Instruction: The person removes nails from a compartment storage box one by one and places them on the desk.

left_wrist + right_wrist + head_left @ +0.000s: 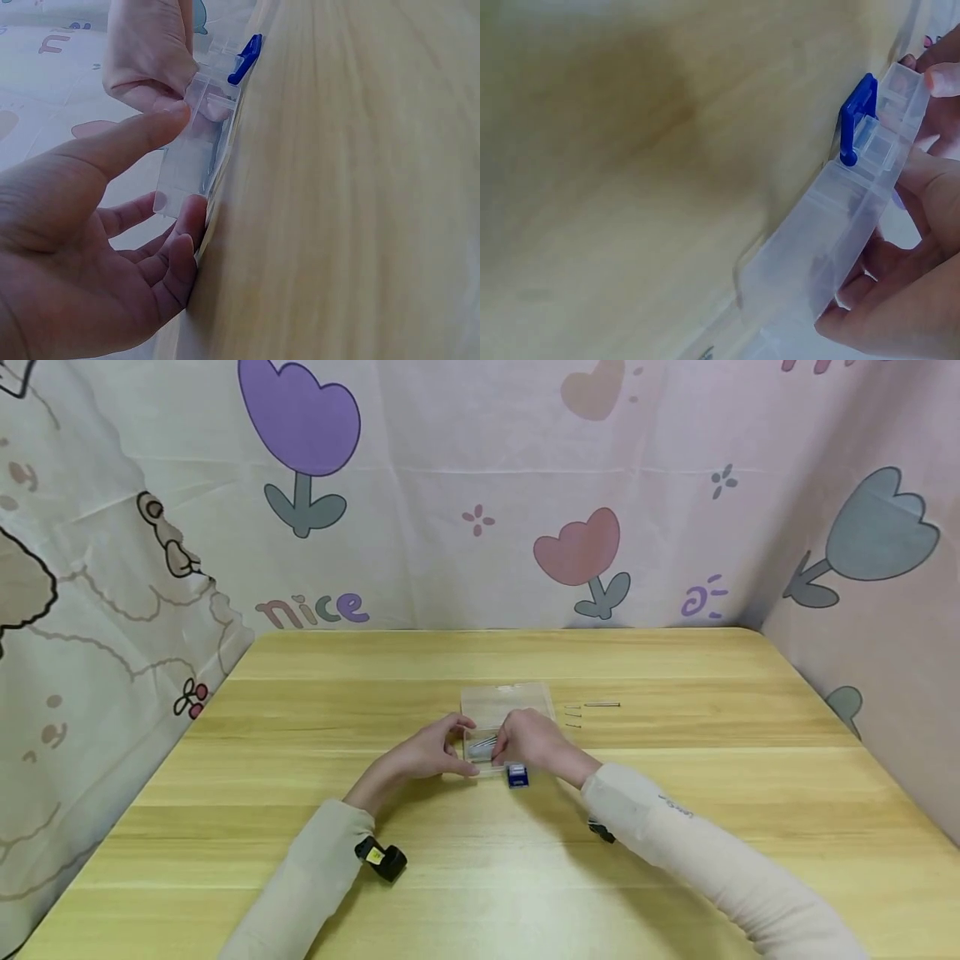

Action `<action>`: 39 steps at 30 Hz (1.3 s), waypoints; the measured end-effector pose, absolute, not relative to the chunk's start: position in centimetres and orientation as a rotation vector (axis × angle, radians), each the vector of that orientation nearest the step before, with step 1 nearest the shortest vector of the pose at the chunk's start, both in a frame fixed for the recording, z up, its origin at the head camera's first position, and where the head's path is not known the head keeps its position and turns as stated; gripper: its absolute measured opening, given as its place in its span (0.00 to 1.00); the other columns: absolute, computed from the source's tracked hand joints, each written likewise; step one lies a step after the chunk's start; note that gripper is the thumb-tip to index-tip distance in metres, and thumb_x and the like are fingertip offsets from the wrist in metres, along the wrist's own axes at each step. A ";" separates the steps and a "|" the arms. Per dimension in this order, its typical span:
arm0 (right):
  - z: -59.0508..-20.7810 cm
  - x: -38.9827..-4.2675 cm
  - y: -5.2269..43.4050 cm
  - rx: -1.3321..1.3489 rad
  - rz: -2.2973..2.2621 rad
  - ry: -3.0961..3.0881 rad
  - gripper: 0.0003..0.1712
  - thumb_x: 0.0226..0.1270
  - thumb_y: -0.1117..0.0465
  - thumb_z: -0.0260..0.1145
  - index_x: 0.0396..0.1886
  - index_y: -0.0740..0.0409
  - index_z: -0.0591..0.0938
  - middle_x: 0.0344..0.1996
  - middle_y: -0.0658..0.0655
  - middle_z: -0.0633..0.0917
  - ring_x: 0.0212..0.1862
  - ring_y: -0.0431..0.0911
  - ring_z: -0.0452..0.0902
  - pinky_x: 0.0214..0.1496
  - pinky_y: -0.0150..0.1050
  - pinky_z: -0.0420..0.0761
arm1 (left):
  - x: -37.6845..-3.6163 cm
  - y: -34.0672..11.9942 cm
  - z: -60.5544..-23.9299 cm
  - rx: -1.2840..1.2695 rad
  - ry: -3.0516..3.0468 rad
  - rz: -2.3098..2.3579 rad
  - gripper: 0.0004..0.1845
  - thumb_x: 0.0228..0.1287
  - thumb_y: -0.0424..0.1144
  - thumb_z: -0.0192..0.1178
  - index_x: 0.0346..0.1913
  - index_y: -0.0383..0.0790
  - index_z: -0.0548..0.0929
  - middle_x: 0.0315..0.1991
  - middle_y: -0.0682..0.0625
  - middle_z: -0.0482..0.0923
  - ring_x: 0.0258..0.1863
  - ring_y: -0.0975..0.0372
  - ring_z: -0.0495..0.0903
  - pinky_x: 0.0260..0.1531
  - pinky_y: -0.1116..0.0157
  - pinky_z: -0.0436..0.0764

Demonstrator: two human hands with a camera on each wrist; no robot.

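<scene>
A clear plastic box (487,769) with a blue latch (517,776) on its near side lies on the table, its lid (498,700) folded back. Slim silvery nails (483,746) lie inside it. My left hand (435,750) holds the box's left end, thumb on the near wall and fingers round the far side; in the left wrist view this hand (97,247) spans the box (176,176). My right hand (531,739) reaches into the box from above, its fingers bent down beside the nails. Whether those fingertips pinch anything is hidden.
Right of the box, a longer nail (602,704) and several short nails (573,716) lie on the wooden table (480,860). A patterned cloth (420,527) hangs behind the table's back edge and along the sides.
</scene>
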State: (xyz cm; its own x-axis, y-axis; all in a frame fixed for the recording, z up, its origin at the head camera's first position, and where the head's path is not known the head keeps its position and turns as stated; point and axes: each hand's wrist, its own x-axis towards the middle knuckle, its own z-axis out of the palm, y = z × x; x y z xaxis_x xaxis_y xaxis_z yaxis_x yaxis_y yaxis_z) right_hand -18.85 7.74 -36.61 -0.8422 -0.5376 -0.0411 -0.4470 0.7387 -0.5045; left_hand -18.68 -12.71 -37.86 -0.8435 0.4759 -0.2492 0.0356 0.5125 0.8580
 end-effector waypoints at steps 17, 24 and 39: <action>-37.2 -19.1 8.4 -1.067 -0.867 2.708 0.03 0.52 0.67 0.75 0.23 0.59 0.88 0.27 0.50 0.85 0.33 0.41 0.78 0.41 0.34 0.77 | -18.6 -12.7 -38.0 0.422 2.290 1.294 0.37 0.52 0.33 0.73 0.64 0.36 0.66 0.57 0.40 0.69 0.29 0.59 0.71 0.24 0.67 0.70; -37.3 -19.3 8.6 -1.047 -0.882 2.670 0.03 0.53 0.67 0.74 0.23 0.59 0.88 0.25 0.48 0.85 0.30 0.38 0.77 0.38 0.32 0.76 | -18.8 -12.7 -38.3 0.430 2.309 1.270 0.37 0.52 0.34 0.73 0.64 0.37 0.66 0.57 0.40 0.68 0.30 0.59 0.71 0.25 0.67 0.71; -36.8 -19.4 8.9 -0.882 -1.007 2.550 0.03 0.59 0.66 0.71 0.27 0.58 0.87 0.29 0.48 0.85 0.32 0.40 0.76 0.37 0.35 0.76 | -18.7 -12.9 -38.1 0.423 2.306 1.284 0.37 0.51 0.33 0.73 0.63 0.37 0.67 0.57 0.40 0.68 0.28 0.59 0.71 0.25 0.66 0.70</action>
State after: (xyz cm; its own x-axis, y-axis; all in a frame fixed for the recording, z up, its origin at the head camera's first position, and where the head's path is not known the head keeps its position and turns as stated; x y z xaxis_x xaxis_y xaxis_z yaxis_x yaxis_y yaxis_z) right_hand -19.39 8.93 -36.76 -0.7815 -0.6236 -0.0181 -0.4429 0.5750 -0.6879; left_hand -18.68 -12.88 -38.07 -0.8447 0.4756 -0.2456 0.0415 0.5157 0.8557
